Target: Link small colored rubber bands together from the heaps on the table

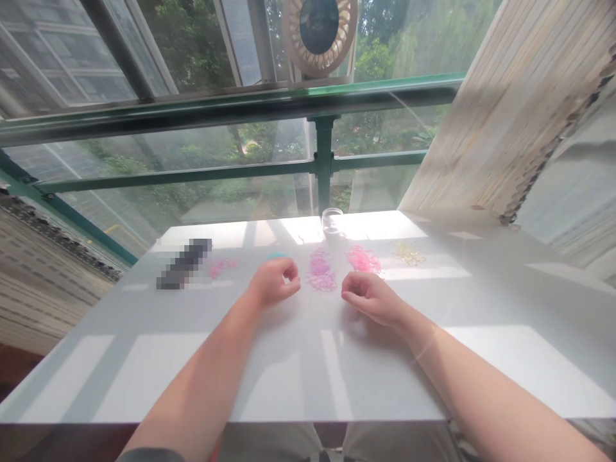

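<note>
My left hand (276, 282) is raised a little over the table, thumb and fingertips pressed together in a pinch. Facing it, my right hand (370, 298) is pinched in the same way just in front of a bright pink pile (364, 259). Whatever the fingertips hold, if anything, is too small to make out. Between and beyond the hands lies a purple-pink pile (321, 271) of thin strands that look like small rubber bands. A turquoise patch (276, 255) shows partly behind my left hand. Farther right is a pale yellow pile (409, 253) of similar strands.
A clear round container (332, 221) stands near the far edge of the white table (298, 372). At the left are a small pink cluster (223, 265) and a blurred dark oblong (185, 264). Behind rise a green railing (231, 106), a fan (319, 32) and a curtain (486, 109).
</note>
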The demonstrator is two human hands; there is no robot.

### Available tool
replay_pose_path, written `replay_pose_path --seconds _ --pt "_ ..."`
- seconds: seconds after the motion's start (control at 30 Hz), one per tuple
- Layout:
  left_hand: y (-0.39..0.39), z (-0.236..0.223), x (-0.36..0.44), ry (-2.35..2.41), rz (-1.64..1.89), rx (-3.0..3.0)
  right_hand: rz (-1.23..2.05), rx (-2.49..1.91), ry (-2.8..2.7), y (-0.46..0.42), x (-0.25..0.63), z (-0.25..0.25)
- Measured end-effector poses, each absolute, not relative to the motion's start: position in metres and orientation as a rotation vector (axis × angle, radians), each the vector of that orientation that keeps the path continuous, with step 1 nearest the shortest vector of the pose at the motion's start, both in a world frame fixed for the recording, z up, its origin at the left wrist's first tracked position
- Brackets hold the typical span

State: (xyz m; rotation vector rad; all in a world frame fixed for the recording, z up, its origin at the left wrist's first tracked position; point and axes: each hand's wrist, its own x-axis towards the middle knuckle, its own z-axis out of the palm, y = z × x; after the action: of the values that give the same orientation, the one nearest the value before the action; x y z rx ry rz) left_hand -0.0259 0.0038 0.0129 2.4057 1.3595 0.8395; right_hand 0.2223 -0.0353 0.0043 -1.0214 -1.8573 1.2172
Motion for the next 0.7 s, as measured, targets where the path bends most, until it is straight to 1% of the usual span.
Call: replay_pose_path --seconds 0.1,0.17,0.37,0.53,0.7 --pt "0.019 0.015 -0.049 1.589 1.020 2.394 1.188 -1.038 -1.899 -0.035 0.224 0.003" --pt "0.027 0.013 -0.059 1.668 1.066 2.367 1.185 -1.038 -1.926 -0.036 0.223 0.003" --pt "0.035 0.002 -0.067 1.866 0.975 2.214 1.150 -1.030 -1.947 -0.037 0.222 0.006" --pt "0.035 0.002 -0.066 1.982 0.883 2.121 1.134 -1.048 -1.952 -0.038 0.222 0.006" --pt "0.034 0.003 -0.067 2.023 0.897 2.108 1.126 -1.071 -1.965 -0.038 0.222 0.006"
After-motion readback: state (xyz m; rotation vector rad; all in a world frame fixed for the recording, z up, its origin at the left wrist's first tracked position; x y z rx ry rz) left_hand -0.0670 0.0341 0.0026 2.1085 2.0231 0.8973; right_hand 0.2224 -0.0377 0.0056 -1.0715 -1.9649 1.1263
